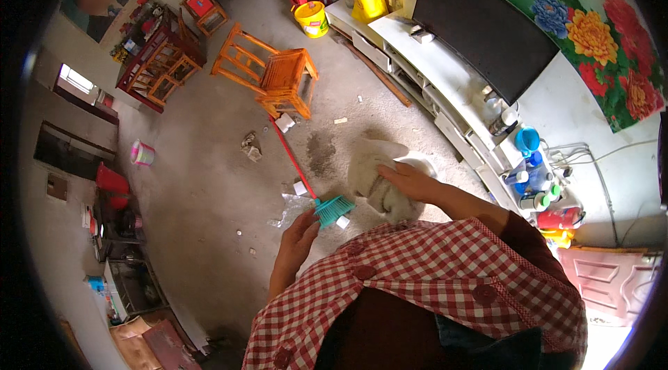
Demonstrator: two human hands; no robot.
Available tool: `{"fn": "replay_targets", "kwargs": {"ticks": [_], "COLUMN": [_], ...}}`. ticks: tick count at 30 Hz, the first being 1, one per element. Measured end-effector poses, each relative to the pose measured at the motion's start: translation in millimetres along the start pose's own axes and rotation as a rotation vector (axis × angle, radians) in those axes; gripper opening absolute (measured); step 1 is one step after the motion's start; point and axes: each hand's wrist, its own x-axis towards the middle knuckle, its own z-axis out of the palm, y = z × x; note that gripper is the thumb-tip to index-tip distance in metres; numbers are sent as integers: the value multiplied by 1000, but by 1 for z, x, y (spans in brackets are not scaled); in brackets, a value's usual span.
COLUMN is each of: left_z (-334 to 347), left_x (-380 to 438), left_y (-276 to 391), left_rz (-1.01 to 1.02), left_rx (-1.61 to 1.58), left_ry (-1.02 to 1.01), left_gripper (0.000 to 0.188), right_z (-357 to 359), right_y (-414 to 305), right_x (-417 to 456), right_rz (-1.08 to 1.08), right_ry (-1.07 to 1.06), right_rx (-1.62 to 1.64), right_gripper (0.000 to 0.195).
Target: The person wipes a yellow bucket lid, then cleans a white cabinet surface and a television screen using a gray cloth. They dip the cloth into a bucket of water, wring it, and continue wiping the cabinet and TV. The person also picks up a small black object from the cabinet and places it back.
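Observation:
My right hand [409, 179] rests on a bunched, greyish-white fluffy cloth [373, 169], its fingertips pressed against the fabric. A round white rim [425, 161] shows behind the cloth; what it belongs to is mostly hidden. My left hand [300, 237] hangs lower left with its fingers apart, beside the teal bristle head of a broom [334, 210] in the picture; whether they touch I cannot tell. The broom's red handle [292, 156] runs along the floor towards a wooden chair. Clear plastic film [295, 209] and small white scraps lie near the bristles.
An orange wooden chair [284, 75] stands ahead. Crumpled litter [251, 147] lies on the concrete floor. Along the right wall runs a long white cabinet [454, 93] with bottles and a television [482, 25]. A yellow bucket [311, 19] stands near its far end, a small pail [142, 153] at left.

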Motion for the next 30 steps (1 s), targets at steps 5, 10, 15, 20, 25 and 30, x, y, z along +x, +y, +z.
{"fn": "replay_targets", "kwargs": {"ticks": [5, 10, 15, 20, 25, 30], "left_z": [33, 39, 22, -28, -81, -34], "left_x": [50, 135, 233, 328, 395, 454], "left_y": [43, 74, 88, 90, 115, 124], "left_rz": [-42, -46, 8, -70, -214, -216], "left_rx": [-95, -99, 72, 234, 37, -37], "left_ry": [-273, -508, -699, -729, -681, -815], "left_gripper": [50, 49, 48, 47, 50, 60], "right_z": [-8, -29, -86, -111, -116, -128], "right_y": [-43, -52, -72, -15, -16, -50], "right_x": [49, 73, 110, 149, 199, 241], "right_rz": [-142, -309, 130, 258, 99, -60], "right_ry": [-294, -373, -354, 361, 530, 224], "right_rx": [-261, 79, -26, 481, 702, 239], "right_gripper": [54, 51, 63, 65, 39, 39]}}
